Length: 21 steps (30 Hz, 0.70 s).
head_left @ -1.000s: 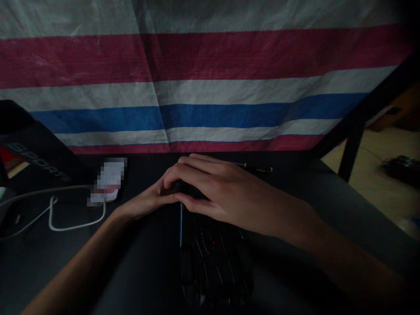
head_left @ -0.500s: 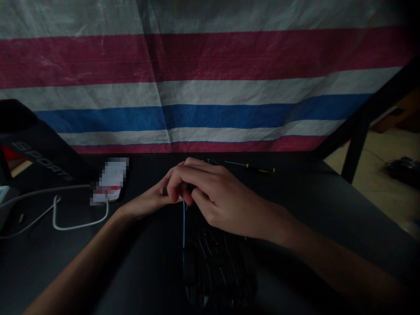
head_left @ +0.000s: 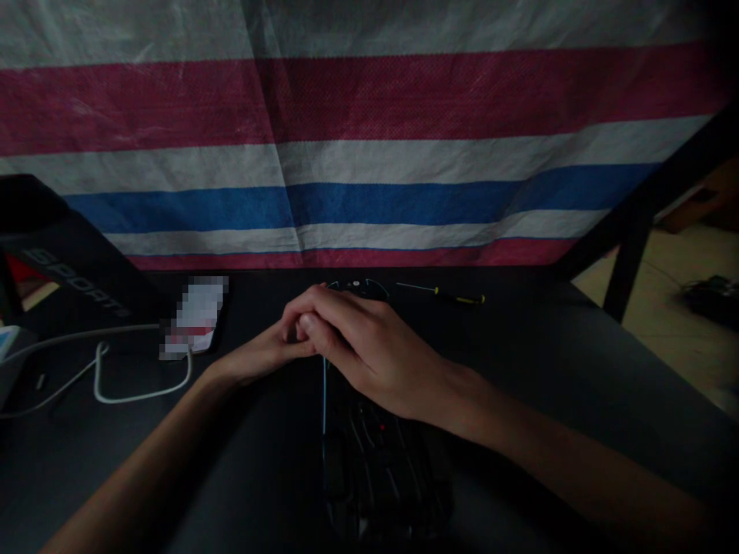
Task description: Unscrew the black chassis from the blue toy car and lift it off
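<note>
A dark, flat device (head_left: 378,469) with black wires, a red dot and a thin blue edge line lies on the black table (head_left: 554,362) in front of me. My right hand (head_left: 361,346) rests over its far end, fingers curled and pressed together. My left hand (head_left: 262,355) comes in from the left and meets the right one at the fingertips; its fingers are closed too. Whatever sits between the fingertips is hidden. A round dark part (head_left: 361,288) shows just beyond the right hand's knuckles.
A thin screwdriver (head_left: 442,292) with a yellow-black handle lies behind my hands. A white cable (head_left: 135,385) loops at the left beside a blurred-out white object (head_left: 196,317). A black box (head_left: 63,261) stands far left. A striped tarp (head_left: 369,154) hangs behind the table.
My right hand has slid left and nearer, uncovering the round dark part behind it. Its fingers have curled tighter against the left hand's fingertips. The left hand has barely moved.
</note>
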Motion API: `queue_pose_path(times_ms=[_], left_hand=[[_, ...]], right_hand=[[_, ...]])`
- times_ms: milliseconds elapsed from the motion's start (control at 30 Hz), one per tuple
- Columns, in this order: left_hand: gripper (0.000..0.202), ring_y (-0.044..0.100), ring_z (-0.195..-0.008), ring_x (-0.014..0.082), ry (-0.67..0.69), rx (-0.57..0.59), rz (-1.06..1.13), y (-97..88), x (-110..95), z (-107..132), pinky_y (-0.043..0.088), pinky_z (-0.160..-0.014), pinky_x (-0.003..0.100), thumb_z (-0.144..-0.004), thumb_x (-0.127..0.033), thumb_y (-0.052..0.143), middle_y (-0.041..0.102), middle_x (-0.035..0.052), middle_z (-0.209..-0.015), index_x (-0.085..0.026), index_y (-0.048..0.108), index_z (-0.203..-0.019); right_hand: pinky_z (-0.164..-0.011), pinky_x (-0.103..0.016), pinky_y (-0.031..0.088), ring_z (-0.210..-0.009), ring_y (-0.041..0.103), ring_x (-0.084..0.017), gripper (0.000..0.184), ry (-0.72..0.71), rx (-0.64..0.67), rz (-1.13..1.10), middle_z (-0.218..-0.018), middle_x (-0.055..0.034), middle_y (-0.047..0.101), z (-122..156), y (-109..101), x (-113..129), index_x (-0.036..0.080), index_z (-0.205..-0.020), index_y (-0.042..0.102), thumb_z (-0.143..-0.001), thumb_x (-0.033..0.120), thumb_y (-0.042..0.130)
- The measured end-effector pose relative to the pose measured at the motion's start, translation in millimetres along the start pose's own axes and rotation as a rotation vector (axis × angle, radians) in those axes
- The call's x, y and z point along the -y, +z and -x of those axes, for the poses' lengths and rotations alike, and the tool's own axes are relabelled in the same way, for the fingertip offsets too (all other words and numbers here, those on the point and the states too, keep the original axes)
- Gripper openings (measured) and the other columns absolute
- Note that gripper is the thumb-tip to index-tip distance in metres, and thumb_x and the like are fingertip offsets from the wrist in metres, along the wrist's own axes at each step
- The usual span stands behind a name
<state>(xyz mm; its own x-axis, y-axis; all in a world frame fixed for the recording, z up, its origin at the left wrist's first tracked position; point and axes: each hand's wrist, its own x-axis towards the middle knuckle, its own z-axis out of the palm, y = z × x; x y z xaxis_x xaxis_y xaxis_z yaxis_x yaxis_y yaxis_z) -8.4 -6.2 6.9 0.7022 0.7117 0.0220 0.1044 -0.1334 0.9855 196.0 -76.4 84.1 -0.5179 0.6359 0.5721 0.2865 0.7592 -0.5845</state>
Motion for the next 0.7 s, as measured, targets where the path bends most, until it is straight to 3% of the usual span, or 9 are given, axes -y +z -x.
queue_pose_path(times_ms=[167, 233, 367, 467, 600, 700], left_hand=[[0.050, 0.042, -0.149, 0.0335, -0.007, -0.018, 0.039, 2.6, -4.0, -1.5, 0.039, -0.121, 0.045, -0.089, -0.036, 0.075, 0.057, 0.0092, -0.149, -0.024, 0.056, -0.134], [0.055, 0.041, -0.149, 0.0344, -0.006, -0.006, 0.064, 3.3, -4.5, -1.9, 0.037, -0.122, 0.048, -0.089, -0.035, 0.076, 0.054, 0.0101, -0.152, -0.026, 0.054, -0.138], [0.054, 0.048, -0.142, 0.0328, 0.017, -0.003, 0.076, 3.5, -2.4, -1.4, 0.038, -0.118, 0.048, -0.089, -0.030, 0.076, 0.056, 0.0105, -0.149, -0.025, 0.055, -0.139], [0.049, 0.056, -0.129, 0.0292, 0.008, 0.007, 0.093, 1.1, 2.4, -1.2, 0.044, -0.110, 0.043, -0.087, -0.030, 0.077, 0.063, 0.0082, -0.136, -0.025, 0.058, -0.133], [0.026, 0.059, -0.088, 0.0195, -0.022, -0.001, 0.030, -5.1, 9.8, -1.3, 0.050, -0.081, 0.032, -0.086, -0.037, 0.078, 0.063, 0.0013, -0.093, -0.021, 0.064, -0.102], [0.026, 0.054, -0.080, 0.0177, -0.042, -0.042, -0.053, -8.0, 10.4, -0.1, 0.048, -0.073, 0.030, -0.084, -0.039, 0.078, 0.056, -0.0009, -0.082, -0.021, 0.061, -0.084]], right_hand=[[-0.089, -0.038, 0.044, -0.085, 0.062, -0.019, 0.024, -0.058, 0.001, 0.568, -0.086, -0.0040, 0.069, 1.9, -6.0, -3.8, 0.016, -0.111, 0.061, -0.110, 0.025, 0.038], [-0.089, -0.038, 0.044, -0.085, 0.061, -0.020, 0.023, -0.082, 0.038, 0.632, -0.086, -0.0039, 0.068, 1.6, -12.6, -2.8, 0.015, -0.111, 0.061, -0.109, 0.025, 0.041], [-0.100, -0.036, 0.045, -0.106, 0.061, -0.019, 0.016, -0.116, 0.131, 0.484, -0.111, -0.0066, 0.069, 0.4, -26.9, 2.6, 0.014, -0.119, 0.058, -0.105, 0.021, 0.053], [-0.107, -0.034, 0.045, -0.117, 0.058, -0.017, 0.020, -0.118, 0.166, 0.356, -0.122, -0.0060, 0.066, 0.4, -34.6, 7.5, 0.016, -0.124, 0.056, -0.104, 0.017, 0.055], [-0.112, -0.033, 0.044, -0.120, 0.056, -0.014, 0.026, -0.112, 0.208, 0.223, -0.123, -0.0037, 0.064, 0.4, -37.0, 11.1, 0.019, -0.121, 0.058, -0.099, 0.006, 0.053], [-0.108, -0.034, 0.047, -0.116, 0.057, -0.015, 0.031, -0.106, 0.209, 0.153, -0.119, -0.0027, 0.065, -0.3, -32.6, 10.8, 0.021, -0.115, 0.059, -0.095, -0.001, 0.050]])
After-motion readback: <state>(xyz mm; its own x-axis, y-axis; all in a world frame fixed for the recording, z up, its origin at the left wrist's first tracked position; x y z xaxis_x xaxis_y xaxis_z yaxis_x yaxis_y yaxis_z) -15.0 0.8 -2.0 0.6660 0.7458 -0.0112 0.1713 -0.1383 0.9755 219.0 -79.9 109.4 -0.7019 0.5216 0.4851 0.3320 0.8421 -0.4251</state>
